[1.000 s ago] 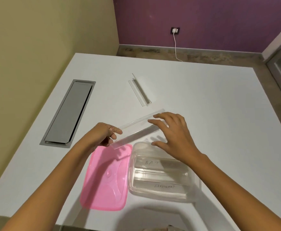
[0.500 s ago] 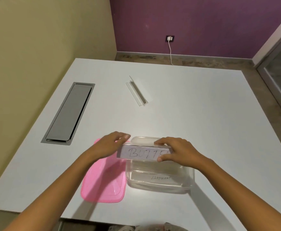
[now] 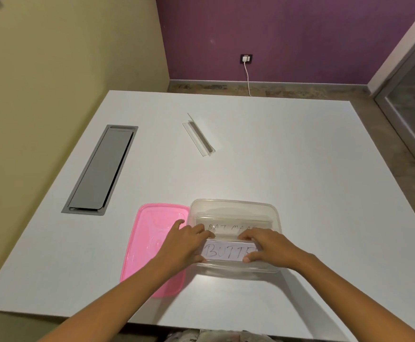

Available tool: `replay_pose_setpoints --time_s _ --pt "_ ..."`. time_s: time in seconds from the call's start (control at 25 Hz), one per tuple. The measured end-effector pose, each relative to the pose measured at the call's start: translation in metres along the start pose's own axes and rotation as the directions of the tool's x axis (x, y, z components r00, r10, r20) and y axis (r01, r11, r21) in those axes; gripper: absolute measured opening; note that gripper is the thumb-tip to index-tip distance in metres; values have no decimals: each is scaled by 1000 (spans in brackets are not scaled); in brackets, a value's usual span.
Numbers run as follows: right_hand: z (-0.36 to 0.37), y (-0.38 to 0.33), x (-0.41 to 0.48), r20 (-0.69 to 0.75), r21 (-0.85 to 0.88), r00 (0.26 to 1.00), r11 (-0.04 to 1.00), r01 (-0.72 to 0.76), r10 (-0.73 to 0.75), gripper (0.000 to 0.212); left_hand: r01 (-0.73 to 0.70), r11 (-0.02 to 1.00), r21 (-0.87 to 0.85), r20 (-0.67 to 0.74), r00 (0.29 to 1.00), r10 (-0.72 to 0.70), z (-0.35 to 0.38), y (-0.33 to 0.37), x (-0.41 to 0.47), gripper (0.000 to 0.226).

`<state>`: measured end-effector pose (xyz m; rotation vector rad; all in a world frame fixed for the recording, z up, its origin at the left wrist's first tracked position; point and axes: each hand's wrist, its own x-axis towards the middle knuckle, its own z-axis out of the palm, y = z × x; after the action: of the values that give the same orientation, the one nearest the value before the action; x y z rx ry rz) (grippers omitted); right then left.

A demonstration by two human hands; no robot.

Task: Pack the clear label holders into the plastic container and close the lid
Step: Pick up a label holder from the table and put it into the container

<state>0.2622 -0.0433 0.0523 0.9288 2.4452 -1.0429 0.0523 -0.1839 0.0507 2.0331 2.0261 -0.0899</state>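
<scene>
A big white table point(image 3: 275, 156) with a gray flap point(image 3: 100, 169) stands by a yellow wall point(image 3: 53, 70) and a purple wall point(image 3: 287, 33).

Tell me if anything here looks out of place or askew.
One clear label holder lies alone at the far middle of the table, slanted, well away from the container. The pink lid is off, lying flat beside the container. Both hands, left hand and right hand, hold the "BUTT" holder over it.
</scene>
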Motion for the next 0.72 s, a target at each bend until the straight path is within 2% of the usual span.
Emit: replay_pose_setpoints --time_s 0.08,0.28,0.48,0.72 --pt "4 1 2 3 -47 1000 999 8 -8 58 18 1000 -23 0 1000 -18 4 0 3 62" --pt "9 2 8 28 -152 999 988 19 -15 54 53 998 -25 118 992 -50 5 5 14 61" --pt "14 1 7 -3 -213 1000 977 29 -30 47 75 997 -2 171 983 -73 9 6 18 50" --pt "18 -1 8 -39 -286 997 957 51 -65 36 51 999 20 97 994 -52 12 6 18 41"
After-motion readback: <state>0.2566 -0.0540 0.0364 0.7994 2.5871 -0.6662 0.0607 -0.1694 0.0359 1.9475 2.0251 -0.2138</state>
